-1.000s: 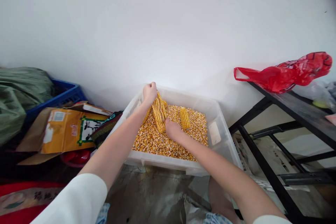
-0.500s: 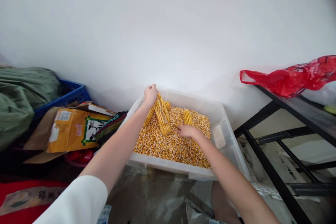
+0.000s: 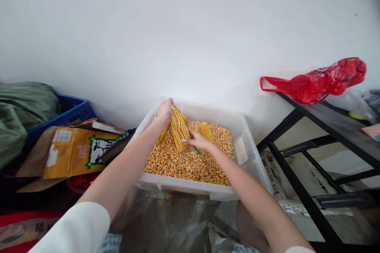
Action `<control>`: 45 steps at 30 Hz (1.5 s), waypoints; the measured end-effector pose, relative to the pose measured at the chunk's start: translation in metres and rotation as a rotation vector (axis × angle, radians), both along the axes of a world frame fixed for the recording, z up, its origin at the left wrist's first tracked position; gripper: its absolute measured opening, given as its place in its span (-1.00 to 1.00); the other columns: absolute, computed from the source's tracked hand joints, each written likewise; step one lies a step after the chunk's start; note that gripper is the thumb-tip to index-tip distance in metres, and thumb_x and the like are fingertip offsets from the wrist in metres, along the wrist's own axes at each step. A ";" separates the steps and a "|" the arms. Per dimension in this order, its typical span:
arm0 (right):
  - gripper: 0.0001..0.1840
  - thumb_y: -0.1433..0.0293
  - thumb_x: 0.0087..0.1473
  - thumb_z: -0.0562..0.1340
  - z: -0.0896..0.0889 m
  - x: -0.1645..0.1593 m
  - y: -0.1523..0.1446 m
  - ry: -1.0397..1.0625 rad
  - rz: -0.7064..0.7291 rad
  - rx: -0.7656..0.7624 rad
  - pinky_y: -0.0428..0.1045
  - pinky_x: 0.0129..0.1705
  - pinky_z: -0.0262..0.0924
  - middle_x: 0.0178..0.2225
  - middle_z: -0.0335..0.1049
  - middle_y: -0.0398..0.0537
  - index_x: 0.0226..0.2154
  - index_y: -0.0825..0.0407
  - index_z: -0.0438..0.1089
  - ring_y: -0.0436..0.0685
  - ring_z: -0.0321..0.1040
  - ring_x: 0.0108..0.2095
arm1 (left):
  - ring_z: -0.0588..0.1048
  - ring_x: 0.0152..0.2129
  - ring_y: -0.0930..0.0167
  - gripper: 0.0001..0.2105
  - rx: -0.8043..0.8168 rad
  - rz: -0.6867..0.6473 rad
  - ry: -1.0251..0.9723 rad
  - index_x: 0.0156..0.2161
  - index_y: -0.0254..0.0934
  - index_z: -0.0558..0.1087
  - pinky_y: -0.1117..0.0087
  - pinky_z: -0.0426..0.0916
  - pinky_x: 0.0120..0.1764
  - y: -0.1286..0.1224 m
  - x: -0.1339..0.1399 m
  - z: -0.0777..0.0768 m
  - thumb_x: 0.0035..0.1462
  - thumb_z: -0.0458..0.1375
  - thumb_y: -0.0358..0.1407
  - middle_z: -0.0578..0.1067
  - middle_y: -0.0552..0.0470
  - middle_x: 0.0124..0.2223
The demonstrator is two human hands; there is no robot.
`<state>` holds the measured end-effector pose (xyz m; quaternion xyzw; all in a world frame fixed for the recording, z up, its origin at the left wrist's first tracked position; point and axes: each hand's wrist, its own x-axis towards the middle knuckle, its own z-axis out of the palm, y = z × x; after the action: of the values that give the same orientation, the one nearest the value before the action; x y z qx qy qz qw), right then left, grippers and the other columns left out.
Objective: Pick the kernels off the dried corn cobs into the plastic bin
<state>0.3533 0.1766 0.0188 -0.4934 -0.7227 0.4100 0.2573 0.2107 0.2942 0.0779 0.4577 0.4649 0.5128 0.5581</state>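
Observation:
My left hand [image 3: 165, 111] is closed around the upper end of a yellow corn cob [image 3: 178, 128], which slants down over a bed of loose kernels [image 3: 184, 166]. Lengthwise grooves run along this cob where kernel rows are gone. My right hand [image 3: 199, 141] is closed, its fingertips against the cob's lower right side. From under that palm pokes the green end of a slim tool [image 3: 197, 150]; the rest is hidden. Another cob [image 3: 206, 130] lies on the kernels behind my right hand, and more cobs lie partly hidden behind the held one.
The kernels fill a translucent plastic bin [image 3: 252, 154] against a white wall. To the left are a torn yellow carton [image 3: 71, 154] and a blue crate [image 3: 74, 110]. A black metal rack [image 3: 292, 170] with a red plastic bag [image 3: 314, 85] stands on the right.
My right hand has moved left and up onto the cob; the tool's green end now shows below its palm. My left hand keeps its hold on the cob. The view has shifted slightly.

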 end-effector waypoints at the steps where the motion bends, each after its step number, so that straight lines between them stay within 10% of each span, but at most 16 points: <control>1: -0.42 0.31 0.08 0.15 -0.002 0.000 0.000 -0.013 -0.015 0.021 -0.08 0.03 0.11 0.09 0.20 0.05 0.13 0.08 0.02 0.02 0.22 0.02 | 0.46 -0.58 0.27 -0.79 0.000 0.009 -0.008 -0.56 -0.18 0.21 0.24 0.33 -0.48 -0.001 0.000 0.000 -0.01 -0.10 -0.15 0.37 -0.02 -0.64; 9: -0.38 0.16 0.03 0.17 -0.005 -0.009 -0.008 -0.134 -0.142 0.223 -0.03 0.06 0.06 0.04 0.23 0.06 0.08 0.09 0.07 0.08 0.19 0.02 | 0.47 -0.57 0.27 -0.80 0.070 0.046 0.002 -0.55 -0.19 0.21 0.25 0.33 -0.47 -0.008 0.001 0.005 -0.02 -0.12 -0.18 0.37 -0.01 -0.64; 16: -0.43 0.19 0.06 0.15 -0.005 0.000 0.004 0.069 0.058 0.092 -0.01 0.04 0.12 0.03 0.25 0.03 0.08 0.07 0.08 0.08 0.24 -0.01 | 0.44 -0.61 0.28 -0.77 0.022 -0.039 -0.059 -0.56 -0.22 0.21 0.31 0.30 -0.56 -0.011 0.006 0.010 0.00 -0.08 -0.15 0.32 0.01 -0.71; 28: -0.38 0.18 -0.02 0.23 -0.005 -0.010 -0.004 -0.026 -0.165 0.289 0.11 0.02 0.12 -0.03 0.28 0.10 0.05 0.08 0.12 0.19 0.25 -0.05 | 0.39 -0.70 0.32 -0.83 0.089 0.032 -0.146 -0.59 -0.23 0.21 0.36 0.27 -0.61 -0.014 0.007 0.007 -0.05 -0.08 -0.25 0.31 0.03 -0.71; 35: -0.42 0.12 0.02 0.17 -0.008 0.003 0.009 0.173 -0.007 0.137 0.06 0.06 0.11 -0.01 0.28 0.01 0.05 0.04 0.16 0.12 0.25 -0.02 | 0.44 -0.62 0.27 -0.81 0.021 -0.030 -0.160 -0.59 -0.24 0.22 0.34 0.30 -0.56 -0.015 0.012 0.007 -0.06 -0.05 -0.21 0.30 0.03 -0.73; 45: -0.47 0.15 -0.02 0.23 0.016 -0.002 -0.008 -0.036 -0.163 0.233 0.13 0.00 0.15 -0.09 0.34 0.06 -0.03 0.05 0.23 0.20 0.29 -0.08 | 0.44 -0.64 0.31 -0.86 0.056 0.036 -0.193 -0.59 -0.26 0.22 0.37 0.31 -0.54 -0.025 0.019 0.005 -0.09 -0.07 -0.30 0.29 0.05 -0.74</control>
<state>0.3509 0.1691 0.0350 -0.5243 -0.7275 0.2922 0.3323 0.2297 0.2692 0.0834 0.4131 0.4026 0.5774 0.5778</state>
